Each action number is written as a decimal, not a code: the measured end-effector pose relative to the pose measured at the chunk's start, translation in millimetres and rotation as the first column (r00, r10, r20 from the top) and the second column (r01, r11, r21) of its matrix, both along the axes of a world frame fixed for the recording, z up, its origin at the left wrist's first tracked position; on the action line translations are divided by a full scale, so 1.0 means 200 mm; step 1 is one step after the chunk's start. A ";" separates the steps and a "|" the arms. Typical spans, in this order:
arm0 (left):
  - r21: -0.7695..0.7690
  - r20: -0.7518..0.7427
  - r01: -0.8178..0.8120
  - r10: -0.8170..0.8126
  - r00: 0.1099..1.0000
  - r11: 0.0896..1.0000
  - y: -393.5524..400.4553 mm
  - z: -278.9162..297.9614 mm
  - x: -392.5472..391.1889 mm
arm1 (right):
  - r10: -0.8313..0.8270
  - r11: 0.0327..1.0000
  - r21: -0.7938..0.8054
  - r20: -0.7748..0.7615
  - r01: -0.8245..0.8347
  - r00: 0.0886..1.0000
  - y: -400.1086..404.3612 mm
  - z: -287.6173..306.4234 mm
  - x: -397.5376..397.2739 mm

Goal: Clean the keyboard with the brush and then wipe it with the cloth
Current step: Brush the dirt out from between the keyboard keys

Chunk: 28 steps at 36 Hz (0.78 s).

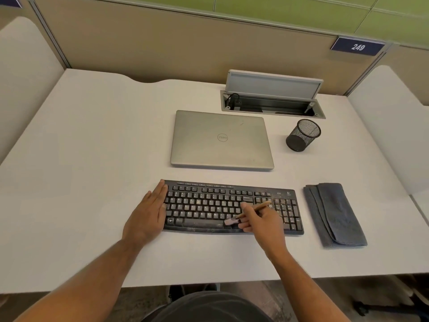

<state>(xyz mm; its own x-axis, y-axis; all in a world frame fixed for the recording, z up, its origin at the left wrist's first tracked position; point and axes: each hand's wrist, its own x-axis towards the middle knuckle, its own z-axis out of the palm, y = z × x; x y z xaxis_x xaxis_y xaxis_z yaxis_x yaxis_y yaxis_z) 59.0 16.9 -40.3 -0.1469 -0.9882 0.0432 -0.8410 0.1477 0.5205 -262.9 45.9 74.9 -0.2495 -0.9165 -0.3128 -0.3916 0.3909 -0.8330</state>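
The keyboard [232, 206] is lying on the white worktop [92, 135] just in front of the closed laptop [221, 140], its keys and lower edge speckled with pale dust. The right hand [260, 220] is pinching the wooden brush [246, 212] like a pen, bristles touching near the right end of the space bar. The left hand [148, 212] is lying flat with straight fingers against the keyboard's left end, steadying it. The folded grey cloth [335, 214] is waiting untouched to the right. Likely risks: the bristles are probably pushing grit down between keys rather than off the board; swept dust may be landing on the cloth; if the left hand is easing off, the keyboard could be sliding toward the laptop
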 end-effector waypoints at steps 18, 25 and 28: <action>0.003 0.001 0.014 -0.015 1.000 1.000 -0.01 -0.01 0.01 | 0.203 0.964 -0.082 -0.378 -0.251 0.903 0.12 -0.07 -0.16; 0.006 0.005 0.017 -0.018 1.000 1.000 -0.01 -0.01 0.01 | 0.157 0.964 -0.123 -0.450 -0.235 0.879 0.14 -0.09 -0.12; 0.000 0.001 0.019 -0.019 1.000 1.000 -0.01 -0.01 0.01 | 0.180 0.959 -0.103 -0.493 -0.262 0.851 0.18 -0.11 -0.09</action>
